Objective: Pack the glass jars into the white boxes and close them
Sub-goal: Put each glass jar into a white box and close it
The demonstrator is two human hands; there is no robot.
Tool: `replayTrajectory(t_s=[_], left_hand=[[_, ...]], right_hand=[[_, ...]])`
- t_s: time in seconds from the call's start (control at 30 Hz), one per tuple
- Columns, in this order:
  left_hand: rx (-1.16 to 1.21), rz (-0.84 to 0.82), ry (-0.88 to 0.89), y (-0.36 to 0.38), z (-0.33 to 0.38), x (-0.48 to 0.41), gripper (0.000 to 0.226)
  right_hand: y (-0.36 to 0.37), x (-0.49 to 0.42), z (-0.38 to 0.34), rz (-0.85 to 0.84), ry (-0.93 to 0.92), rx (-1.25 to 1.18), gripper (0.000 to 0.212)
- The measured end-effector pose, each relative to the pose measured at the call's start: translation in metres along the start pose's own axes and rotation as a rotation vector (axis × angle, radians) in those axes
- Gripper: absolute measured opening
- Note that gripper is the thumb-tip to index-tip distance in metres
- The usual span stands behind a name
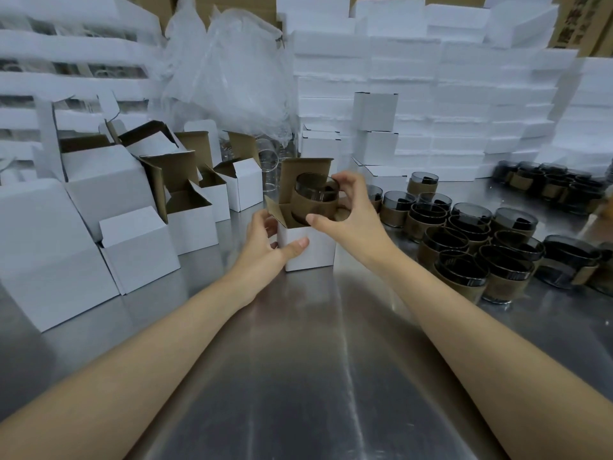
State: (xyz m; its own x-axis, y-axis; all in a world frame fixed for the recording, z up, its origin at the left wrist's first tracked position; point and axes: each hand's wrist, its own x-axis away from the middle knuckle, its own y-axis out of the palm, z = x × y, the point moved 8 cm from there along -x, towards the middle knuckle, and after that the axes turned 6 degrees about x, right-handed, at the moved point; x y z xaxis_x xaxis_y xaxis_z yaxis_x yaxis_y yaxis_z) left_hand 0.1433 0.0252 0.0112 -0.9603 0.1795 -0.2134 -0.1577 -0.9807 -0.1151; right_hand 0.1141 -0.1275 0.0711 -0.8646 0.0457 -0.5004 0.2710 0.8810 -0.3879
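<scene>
A small white box stands open on the steel table, its brown-lined lid flap raised behind. My left hand grips the box's left side, thumb across its front. My right hand holds a dark glass jar wrapped in a brown cardboard sleeve, tilted and partly inside the box's mouth. The jar's lower part is hidden by the box.
Several sleeved dark jars crowd the table to the right. Open white boxes stand at the left. Closed white boxes and foam slabs are stacked at the back, beside a plastic bag. Bare steel table lies near me.
</scene>
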Motion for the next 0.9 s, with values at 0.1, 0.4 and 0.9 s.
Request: replayTrajectory(t_s=[0.1, 0.4, 0.9], left_hand=[[-0.002, -0.002, 0.004, 0.000, 0.000, 0.001, 0.066], [0.004, 0.003, 0.008, 0.001, 0.004, 0.004, 0.075], [0.075, 0.021, 0.053, 0.000, 0.010, 0.006, 0.068]], right_hand=[[0.003, 0.000, -0.001, -0.022, -0.015, 0.057, 0.065], [0.007, 0.000, 0.008, -0.097, 0.024, 0.084, 0.053], [-0.003, 0.005, 0.020, 0.241, -0.015, -0.236, 0.027]])
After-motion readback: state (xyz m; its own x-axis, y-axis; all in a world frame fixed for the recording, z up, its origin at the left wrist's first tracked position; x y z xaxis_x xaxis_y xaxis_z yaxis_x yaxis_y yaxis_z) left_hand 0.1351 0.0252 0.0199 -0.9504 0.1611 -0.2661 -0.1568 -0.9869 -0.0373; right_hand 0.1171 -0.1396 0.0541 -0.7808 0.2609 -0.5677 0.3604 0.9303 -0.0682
